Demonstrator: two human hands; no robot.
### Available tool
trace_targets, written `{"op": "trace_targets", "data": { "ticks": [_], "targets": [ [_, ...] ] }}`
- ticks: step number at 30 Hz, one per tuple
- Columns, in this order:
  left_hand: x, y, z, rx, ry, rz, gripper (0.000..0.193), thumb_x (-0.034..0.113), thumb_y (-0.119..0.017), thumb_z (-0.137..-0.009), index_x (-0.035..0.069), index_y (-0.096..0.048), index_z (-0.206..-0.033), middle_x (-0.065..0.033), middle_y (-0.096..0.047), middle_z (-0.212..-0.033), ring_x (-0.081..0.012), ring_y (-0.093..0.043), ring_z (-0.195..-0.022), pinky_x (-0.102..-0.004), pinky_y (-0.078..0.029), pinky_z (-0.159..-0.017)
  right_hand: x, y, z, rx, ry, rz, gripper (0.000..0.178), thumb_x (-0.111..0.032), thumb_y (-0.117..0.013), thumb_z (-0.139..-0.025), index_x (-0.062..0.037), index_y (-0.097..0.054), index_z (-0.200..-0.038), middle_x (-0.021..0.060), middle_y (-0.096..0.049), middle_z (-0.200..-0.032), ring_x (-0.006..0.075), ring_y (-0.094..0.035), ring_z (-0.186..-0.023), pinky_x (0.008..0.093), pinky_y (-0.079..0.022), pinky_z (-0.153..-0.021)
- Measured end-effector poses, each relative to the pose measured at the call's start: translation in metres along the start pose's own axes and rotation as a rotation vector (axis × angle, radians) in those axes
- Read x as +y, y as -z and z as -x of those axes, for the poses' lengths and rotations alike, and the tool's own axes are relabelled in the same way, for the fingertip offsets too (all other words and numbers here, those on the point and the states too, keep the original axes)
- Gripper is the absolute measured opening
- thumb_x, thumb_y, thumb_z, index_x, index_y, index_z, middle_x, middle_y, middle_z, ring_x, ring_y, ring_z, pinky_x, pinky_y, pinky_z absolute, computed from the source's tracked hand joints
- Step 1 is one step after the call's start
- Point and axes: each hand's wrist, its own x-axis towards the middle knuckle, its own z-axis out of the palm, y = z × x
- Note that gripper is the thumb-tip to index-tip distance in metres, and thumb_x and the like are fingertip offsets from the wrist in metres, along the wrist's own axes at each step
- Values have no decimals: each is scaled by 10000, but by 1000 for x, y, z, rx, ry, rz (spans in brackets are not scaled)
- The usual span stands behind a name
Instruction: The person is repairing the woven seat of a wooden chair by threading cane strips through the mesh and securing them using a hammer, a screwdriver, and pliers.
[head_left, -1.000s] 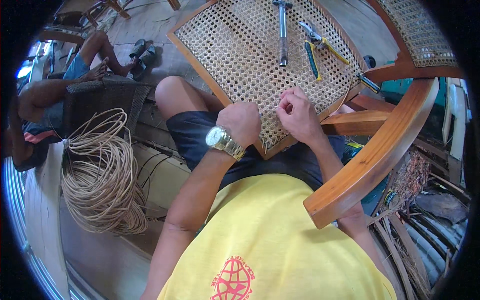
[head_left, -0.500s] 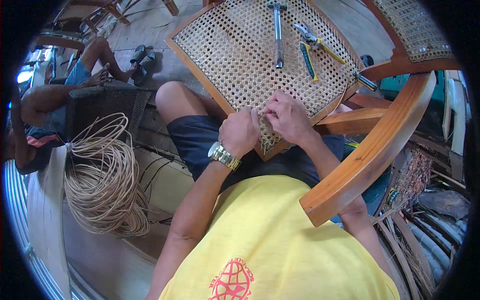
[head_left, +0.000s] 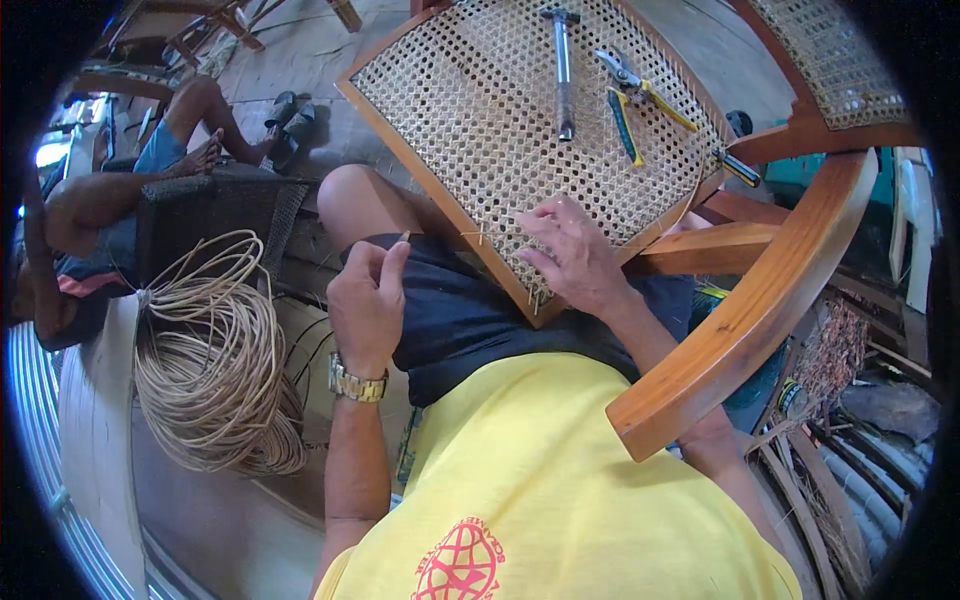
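Note:
Across my lap lies a chair seat of woven cane [head_left: 440, 130] in a brown wooden frame. My left hand [head_left: 367, 310], with a watch at the wrist, is off the seat's left edge in a closed pinch. A small pale tip shows above its thumb, and a thin cane strand [head_left: 450, 234] appears to run from it to the weave. My right hand [head_left: 575, 255] is over the near corner of the seat, thumb and fingers apart and nothing visible between them. Short strand ends [head_left: 538, 298] stick out at that corner.
On the cane rest a hammer [head_left: 563, 80] and yellow-handled pruning shears [head_left: 640, 95]. A screwdriver-like tool [head_left: 736, 167] sits at the right rail. The curved wooden armrest [head_left: 750, 300] arches over my right forearm. A rattan coil [head_left: 215, 370] hangs at left, near a seated person [head_left: 100, 210].
My left hand has swung left and away from the weave, pinched, with the strand trailing. My right hand's fingers have parted from their pinch above the near corner.

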Motion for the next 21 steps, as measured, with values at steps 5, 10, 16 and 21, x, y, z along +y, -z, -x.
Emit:
{"op": "trace_targets", "data": {
  "ticks": [5,10,16,21],
  "targets": [
    [-16,-17,8,-37,28,221,257,250,-630,-984,20,-630,-869,-232,-678,-770,-424,-673,-720,-477,-509,-619,-3,-31,-9,1,45,-59,213,-134,-717,-877,-56,-684,-1072,118,-597,-1063,298,-622,-952,410,-517,-832],
    [8,-48,9,-135,-91,136,167,181,-638,-971,15,-647,-951,-225,-678,-763,-380,-695,-699,-425,-524,-605,-7,-20,-19,-71,-327,-396,125,-132,-688,-894,-33,-653,-960,156,-641,-925,322,-653,-847,424,-521,-748],
    [29,-68,-9,-343,-159,-170,230,280,-629,-947,60,-682,-905,-219,-691,-775,-411,-690,-739,-494,-556,-660,0,-24,-20,-83,-345,-140,104,-107,-700,-874,-7,-707,-901,116,-613,-921,215,-649,-785,334,-534,-713],
    [40,-65,-27,-409,-199,-208,206,272,-628,-921,82,-702,-891,-199,-706,-799,-402,-699,-766,-499,-575,-711,17,-12,-20,13,-243,-77,86,-71,-705,-816,13,-693,-829,132,-579,-968,243,-651,-823,347,-553,-738]
  ]
}}
